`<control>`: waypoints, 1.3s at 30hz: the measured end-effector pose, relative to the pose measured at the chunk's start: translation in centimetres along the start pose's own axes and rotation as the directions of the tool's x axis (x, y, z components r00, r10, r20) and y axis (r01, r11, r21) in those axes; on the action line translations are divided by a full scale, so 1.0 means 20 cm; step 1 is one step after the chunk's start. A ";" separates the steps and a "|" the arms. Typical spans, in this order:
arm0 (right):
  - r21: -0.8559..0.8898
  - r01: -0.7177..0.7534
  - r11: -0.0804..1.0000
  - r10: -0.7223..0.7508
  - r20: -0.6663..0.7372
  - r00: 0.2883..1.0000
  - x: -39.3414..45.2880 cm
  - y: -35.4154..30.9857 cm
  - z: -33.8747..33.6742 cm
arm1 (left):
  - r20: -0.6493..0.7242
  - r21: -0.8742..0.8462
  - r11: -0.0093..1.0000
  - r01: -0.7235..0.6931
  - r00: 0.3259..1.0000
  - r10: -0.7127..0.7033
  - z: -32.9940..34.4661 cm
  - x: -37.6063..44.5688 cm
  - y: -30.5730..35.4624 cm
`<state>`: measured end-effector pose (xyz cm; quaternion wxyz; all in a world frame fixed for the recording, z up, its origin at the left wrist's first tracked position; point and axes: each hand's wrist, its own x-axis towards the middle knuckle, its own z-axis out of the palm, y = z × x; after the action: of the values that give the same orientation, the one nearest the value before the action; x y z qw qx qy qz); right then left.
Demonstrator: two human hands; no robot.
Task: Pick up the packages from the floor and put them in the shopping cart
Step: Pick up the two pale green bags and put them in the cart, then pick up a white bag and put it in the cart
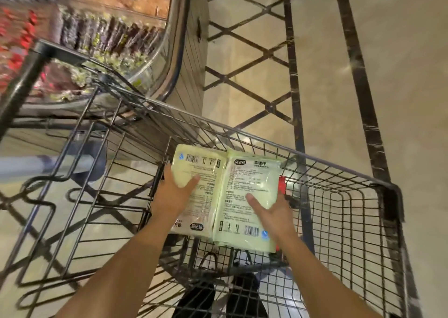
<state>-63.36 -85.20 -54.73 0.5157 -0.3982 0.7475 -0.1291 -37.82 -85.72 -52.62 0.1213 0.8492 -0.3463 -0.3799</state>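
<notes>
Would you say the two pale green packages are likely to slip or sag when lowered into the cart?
The pale green packages look glossy, plastic-wrapped, so probably slippery. The left hand and right hand carry both flat without sag, so likely fairly stiff and light. Held side by side, they might slide apart.

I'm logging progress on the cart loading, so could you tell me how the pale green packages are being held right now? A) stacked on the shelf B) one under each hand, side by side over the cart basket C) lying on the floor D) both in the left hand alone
B: the left hand grips the left package and the right hand the right package, side by side above the shopping cart.

Two pale-green packages (225, 196) side by side over cart (339, 220)
</notes>
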 end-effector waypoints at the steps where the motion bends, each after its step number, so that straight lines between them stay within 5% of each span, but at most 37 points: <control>1: -0.029 -0.002 1.000 0.002 0.006 1.000 0.00 -0.01 -0.02 | -0.044 0.072 0.997 -0.025 0.999 0.028 0.00 -0.02 0.02; 5: -0.270 0.075 0.960 -0.083 -0.020 0.996 -0.08 -0.19 -0.12 | -0.070 0.423 0.893 -0.152 0.977 0.200 -0.07 -0.15 0.12; 8: -0.546 0.257 0.797 -0.312 -0.008 0.950 -0.22 -0.42 -0.22 | -0.037 0.635 0.726 -0.265 0.928 0.371 -0.23 -0.24 0.16; 11: -0.641 0.416 0.645 -0.469 0.097 0.878 -0.33 -0.63 -0.24 | -0.037 0.757 0.586 -0.290 0.876 0.481 -0.48 -0.38 0.17; 17: -0.692 0.644 0.325 -0.703 0.279 0.654 -0.75 -1.19 -0.10 | -0.265 0.721 0.647 -0.249 0.763 0.589 -1.20 -0.68 0.02; 22: -0.681 0.725 0.102 -0.796 0.382 0.470 -1.20 -1.63 0.22 | -0.553 0.611 0.790 0.052 0.742 0.379 -1.87 -1.06 -0.32; 27: -0.627 0.764 -0.151 -0.837 0.492 0.239 -1.81 -1.89 0.82 | -0.779 0.437 0.872 0.222 0.578 0.244 -2.38 -1.48 -1.12; 34: -0.422 0.853 -0.308 -0.818 0.575 -0.011 -2.69 -1.99 1.69 | -0.878 0.195 0.895 0.402 0.478 -0.023 -2.89 -1.98 -2.12; 39: -0.315 0.842 -0.438 -0.741 0.656 -0.141 -3.11 -2.06 2.28 | -0.933 0.085 0.883 0.462 0.348 -0.093 -3.14 -2.19 -2.57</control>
<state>4.81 -56.76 -8.12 0.0664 -0.9820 0.1109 -0.1379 12.87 -21.92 -9.39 0.0764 0.9692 -0.1301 0.1947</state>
